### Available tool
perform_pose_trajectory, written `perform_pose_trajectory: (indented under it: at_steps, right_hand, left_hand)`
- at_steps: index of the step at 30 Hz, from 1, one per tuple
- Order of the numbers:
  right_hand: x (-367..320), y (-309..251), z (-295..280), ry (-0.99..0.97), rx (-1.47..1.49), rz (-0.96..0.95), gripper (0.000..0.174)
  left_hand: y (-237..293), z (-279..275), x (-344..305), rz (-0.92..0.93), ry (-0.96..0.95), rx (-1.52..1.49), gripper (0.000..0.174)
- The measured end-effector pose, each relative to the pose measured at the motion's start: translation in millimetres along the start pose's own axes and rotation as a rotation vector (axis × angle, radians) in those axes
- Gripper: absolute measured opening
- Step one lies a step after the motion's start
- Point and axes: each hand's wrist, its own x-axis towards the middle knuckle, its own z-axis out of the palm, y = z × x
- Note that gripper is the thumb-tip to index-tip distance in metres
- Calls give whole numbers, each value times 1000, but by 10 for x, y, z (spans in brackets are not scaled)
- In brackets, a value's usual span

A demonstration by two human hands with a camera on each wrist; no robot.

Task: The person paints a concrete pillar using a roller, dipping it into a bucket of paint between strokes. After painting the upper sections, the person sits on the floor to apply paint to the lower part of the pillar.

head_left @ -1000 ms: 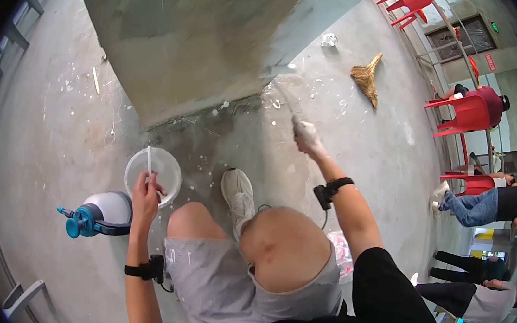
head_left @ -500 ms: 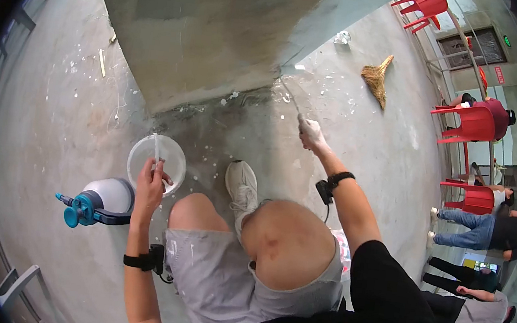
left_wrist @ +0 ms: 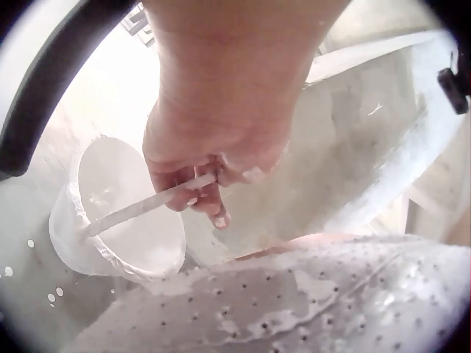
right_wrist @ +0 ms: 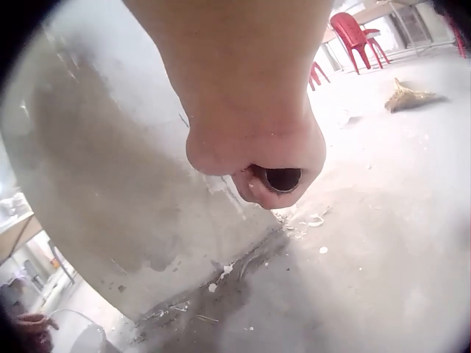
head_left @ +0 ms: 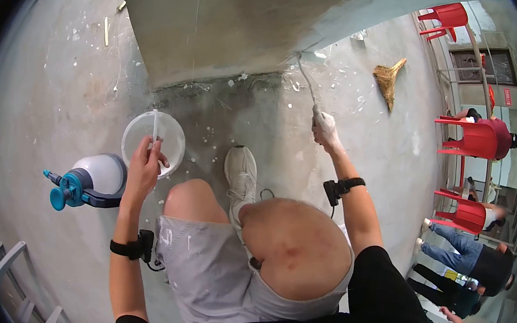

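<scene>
My left hand (head_left: 143,164) grips the white strip handle (head_left: 155,125) of a translucent white bucket (head_left: 174,136). In the left wrist view the handle runs from the rim into the curled fingers, and the bucket's inside looks whitish. My right hand (head_left: 326,131), smeared white, is wrapped around a long-handled paint roller (head_left: 309,83). The handle's hollow end (right_wrist: 283,179) faces the right wrist camera. Its thin bent rod reaches to the lower corner of a large grey block (head_left: 223,23), whose faces are patchy with damp. The roller head overlaps the block's base in the head view.
A white jug with a blue lid (head_left: 67,187) stands left of the bucket. A straw broom head (head_left: 387,82) lies on the spattered floor, right of the block. Red chairs (head_left: 468,137) and several people occupy the far right. My shoe (head_left: 241,172) is between the hands.
The head view has turned, so the block sits higher and further right. The roller head stays by the block's lower corner, now nearer its bottom edge. Both hands keep their grips.
</scene>
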Motion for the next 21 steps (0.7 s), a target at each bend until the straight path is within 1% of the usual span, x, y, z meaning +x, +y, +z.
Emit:
perform_pose_trajectory:
  at_steps: [2,4,5,6,8,10,12,16,18,19,21]
  right_hand:
    - [-86,-129,-76,-22,17,5,52]
    - [-49,-196,-124,-96,-76,45,52]
    - [30,-189,-99,-89,-185,54,52]
    - [138,-150,-64,-88,-187,51,52]
    - [328,-95,54,-178,-213,85,51]
    - [422,-133,222,-176,-227,109,51]
    - [505,-169,337,-155,-263,197,52]
    - [490,-85,414,-211,-189,164,52]
    - [447,-23,343,-136,-190,177,52]
    - [354,-50,288,-138,-192,176,52]
    - [129,-139,104,-65,-204,84,51]
  left_hand:
    - [5,58,10,-22,-32,-12,22]
    - [7,110,3,-28,-41,-15,21]
    - [11,128,8,-29,-43,-16,20]
    - [14,138,12,-26,-41,-18,20]
    - [9,140,15,-34,-52,1,21]
    - [10,114,17,-35,-53,-4,21]
    - [21,96,21,-41,-50,-12,21]
    - [55,42,15,-54,-31,26,22]
    - [54,27,12,-52,-22,29,21]
    - [40,29,16,-43,-26,13,21]
    - [7,43,25,-30,-30,-7,20]
